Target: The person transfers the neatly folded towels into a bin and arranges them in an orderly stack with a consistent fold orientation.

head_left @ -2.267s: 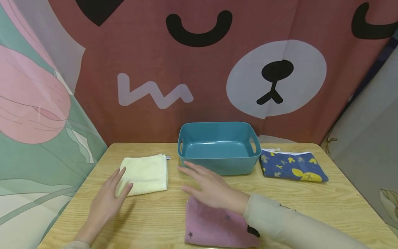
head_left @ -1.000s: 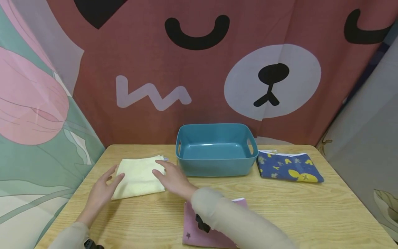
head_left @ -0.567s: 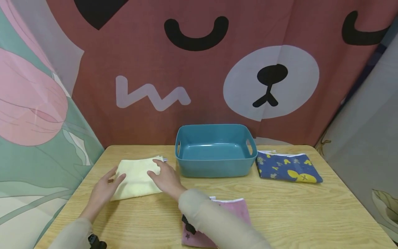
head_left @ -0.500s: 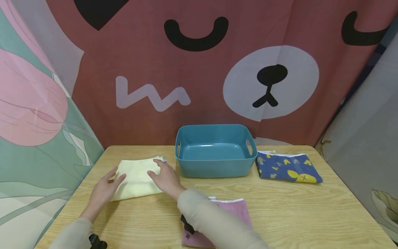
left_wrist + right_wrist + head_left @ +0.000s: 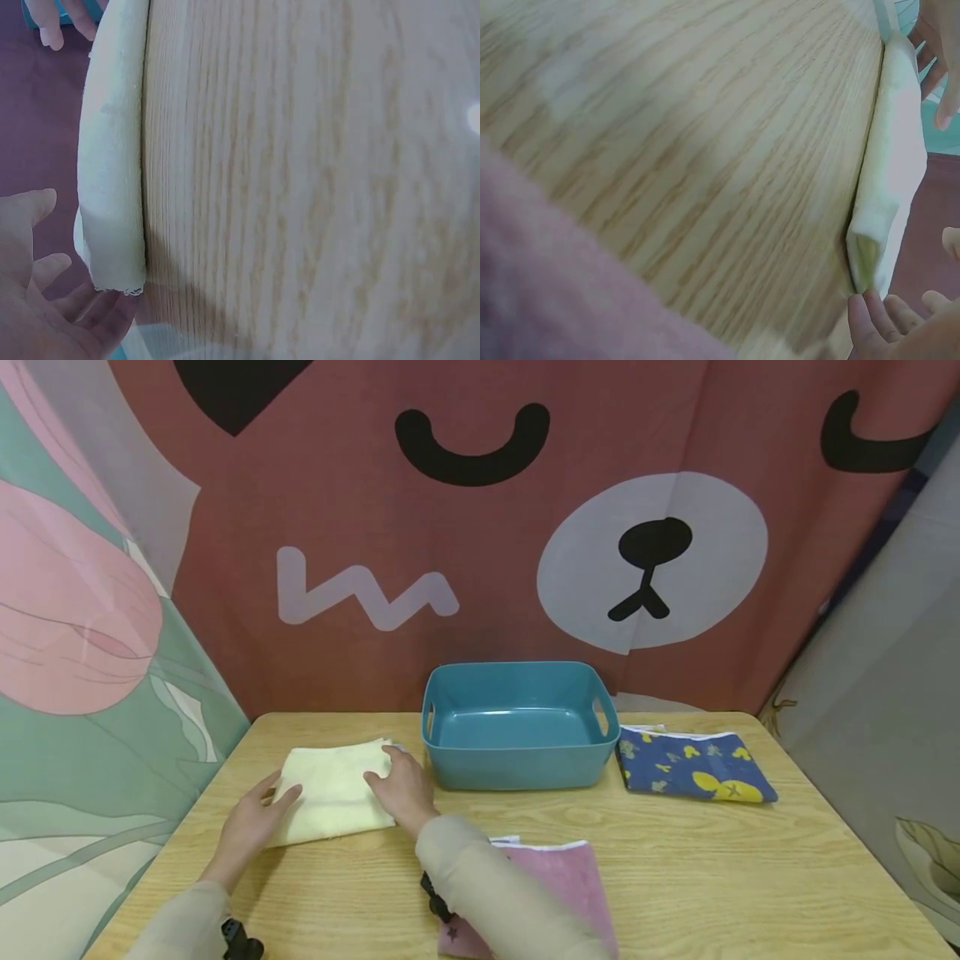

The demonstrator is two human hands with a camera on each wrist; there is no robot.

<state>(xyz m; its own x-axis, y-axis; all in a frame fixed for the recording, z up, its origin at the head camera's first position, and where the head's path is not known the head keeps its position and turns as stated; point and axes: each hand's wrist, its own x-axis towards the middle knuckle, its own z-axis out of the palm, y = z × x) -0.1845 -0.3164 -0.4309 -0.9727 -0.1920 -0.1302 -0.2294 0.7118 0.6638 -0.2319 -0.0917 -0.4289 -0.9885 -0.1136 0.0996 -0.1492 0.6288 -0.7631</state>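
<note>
A folded pale yellow towel (image 5: pixel 330 789) lies on the left part of the table. My left hand (image 5: pixel 249 827) is at its left edge; in the left wrist view the fingertips touch the towel's end, with the thumb raised apart from it. Across the towel, my right hand (image 5: pixel 405 789) is at the right edge. The right wrist view shows its fingertips (image 5: pixel 866 311) against the folded end, thumb likewise apart. Part of the towel's right edge is hidden behind the right hand. Neither hand has its fingers curled round the cloth.
A teal basket (image 5: pixel 525 768) with handle holes stands at the back middle. A folded blue towel with yellow prints (image 5: pixel 697 766) lies to its right. Near the front, a folded pink towel (image 5: pixel 566 877) is partly under the right sleeve. A bear-print curtain (image 5: pixel 360 668) hangs behind the table (image 5: pixel 712 877).
My right hand has moved left from above the pink towel to the yellow towel's right edge. The left hand has come down to the left edge. The towels and basket stay put.
</note>
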